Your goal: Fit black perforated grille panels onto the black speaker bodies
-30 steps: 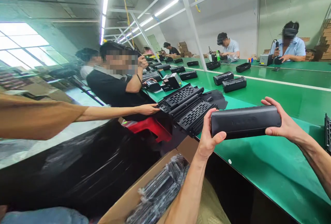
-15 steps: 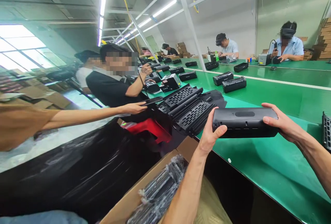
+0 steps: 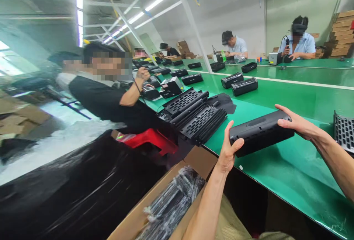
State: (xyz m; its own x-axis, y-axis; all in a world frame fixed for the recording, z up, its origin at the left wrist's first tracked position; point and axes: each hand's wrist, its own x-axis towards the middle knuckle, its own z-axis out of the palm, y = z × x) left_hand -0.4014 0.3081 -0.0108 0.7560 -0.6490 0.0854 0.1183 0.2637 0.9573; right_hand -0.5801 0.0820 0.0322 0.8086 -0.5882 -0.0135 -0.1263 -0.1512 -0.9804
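Observation:
Between my two hands is a long black speaker housing (image 3: 262, 131), held above the near edge of the green bench (image 3: 279, 181). My left hand (image 3: 229, 147) grips its left end, thumb on the near face. At the other end my right hand (image 3: 295, 122) has its thumb on top and fingers behind. The housing slants, its right end higher than its left. Left of it lies a stack of black perforated grille panels (image 3: 199, 118). Another perforated panel (image 3: 343, 131) shows at the right edge of the view.
An open cardboard box (image 3: 203, 162) with plastic-wrapped parts stands below the bench edge, beside a red stool (image 3: 151, 140). Black housings (image 3: 245, 86) stand farther along the bench. A co-worker in a black top (image 3: 96, 96) sits at the left; others work across the bench.
The housing has tilted, its right end rising, still in both hands. The view has turned slightly. The co-worker's outstretched arm at left, holding a dark piece near the panel stack, is gone from view.

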